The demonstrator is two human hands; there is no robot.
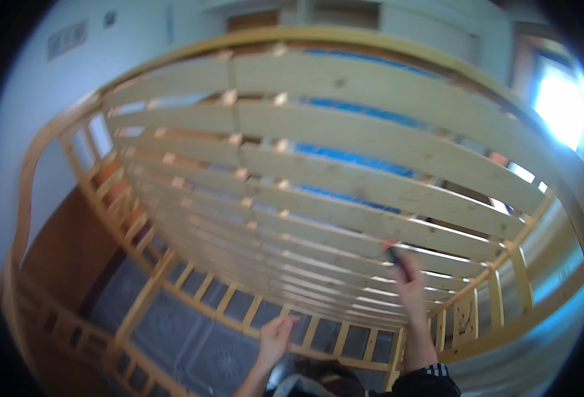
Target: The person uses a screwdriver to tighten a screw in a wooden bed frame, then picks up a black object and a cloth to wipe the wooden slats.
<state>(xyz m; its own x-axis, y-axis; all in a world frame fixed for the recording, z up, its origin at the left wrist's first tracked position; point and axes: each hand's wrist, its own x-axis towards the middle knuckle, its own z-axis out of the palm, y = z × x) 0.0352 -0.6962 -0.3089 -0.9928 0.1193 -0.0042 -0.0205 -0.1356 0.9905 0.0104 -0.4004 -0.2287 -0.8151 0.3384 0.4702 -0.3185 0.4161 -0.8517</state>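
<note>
In my raised right hand (409, 281) is a screwdriver (396, 255) with a black and red handle, its thin shaft smeared by motion and pointing up and away. Behind the tool rises a large panel of pale wooden slats (332, 159), part of a bed frame. Lower and to the left, my left hand (276, 336) is closed, thumb and fingers drawn together, near the low wooden railing (239, 321). Whatever those fingers hold, if anything, is too small to make out.
A curved wooden post (26, 185) bounds the left side, with a brown panel (63, 248) beside it. Another railing (497, 301) stands at the right. Grey patterned floor (179, 337) shows below. Blue material (358, 162) appears through the slats; a bright window (560, 106) is far right.
</note>
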